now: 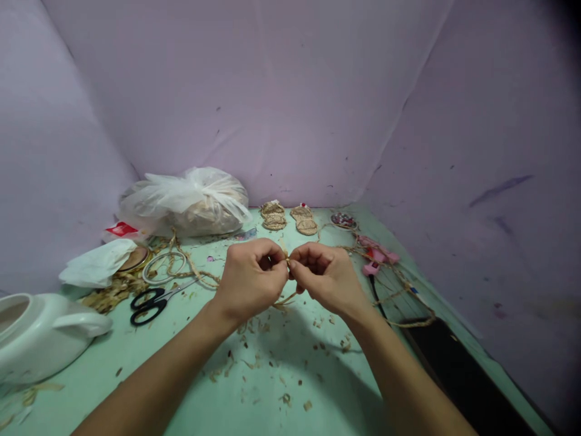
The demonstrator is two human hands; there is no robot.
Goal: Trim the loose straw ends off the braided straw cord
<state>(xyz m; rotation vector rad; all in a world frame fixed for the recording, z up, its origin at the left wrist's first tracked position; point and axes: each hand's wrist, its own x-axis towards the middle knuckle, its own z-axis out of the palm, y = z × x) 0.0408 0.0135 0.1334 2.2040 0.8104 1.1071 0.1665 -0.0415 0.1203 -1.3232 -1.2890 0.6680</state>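
My left hand [255, 275] and my right hand [324, 274] meet above the middle of the table, fingertips nearly touching. Both are closed in a pinch on one thin tan strand of plant fibre [287, 298], most of it hidden by the fingers. One end of the strand hangs below the hands. Beyond them, against the back wall, stand two small woven slipper shapes [273, 216], one with a red bit at its top. Black-handled scissors [157, 301] lie to the left of my left hand, beside a braided cord [206, 277].
A knotted plastic bag [190, 203] fills the back left. A white ceramic pot [54, 336] stands at the left edge, near dried leaf scraps [120, 290]. On the right are a pink glue gun [379, 255] and a long black object [463, 369]. Fibre clippings litter the green tabletop [254, 399].
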